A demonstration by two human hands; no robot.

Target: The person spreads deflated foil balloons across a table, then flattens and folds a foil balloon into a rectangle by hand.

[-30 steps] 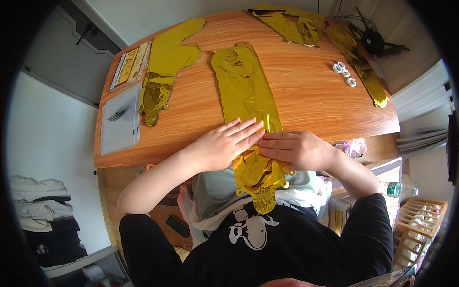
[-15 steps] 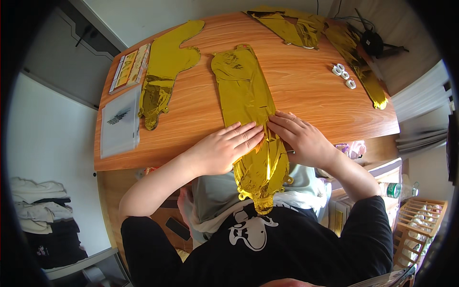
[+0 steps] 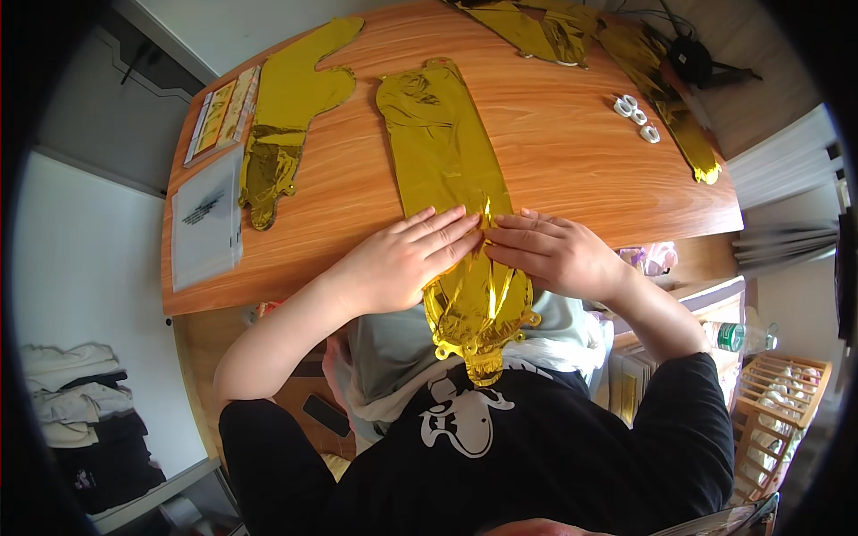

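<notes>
A deflated gold foil balloon [image 3: 442,161] lies lengthwise across the near middle of the table. Its shiny, creased near end hangs past the table edge over my lap, with small tabs along its rim. My left hand [image 3: 416,257] rests flat on the foil, fingers stretched out toward the middle. From the other side, my right hand [image 3: 563,257] lies on it too, palm down with straight fingers. The fingertips of both hands almost meet over the crease. Neither hand grips anything.
Another flat gold foil balloon [image 3: 277,107] lies at the left, beside a clear plastic sleeve [image 3: 207,237] and a printed card box [image 3: 222,116]. More gold foil [image 3: 536,27] sits at the back right. Several small white rolls [image 3: 636,112] are on the right of the wooden table [image 3: 554,134].
My right hand has slid toward me along the foil, its fingers now level with the left hand's. The whole view has shifted slightly.
</notes>
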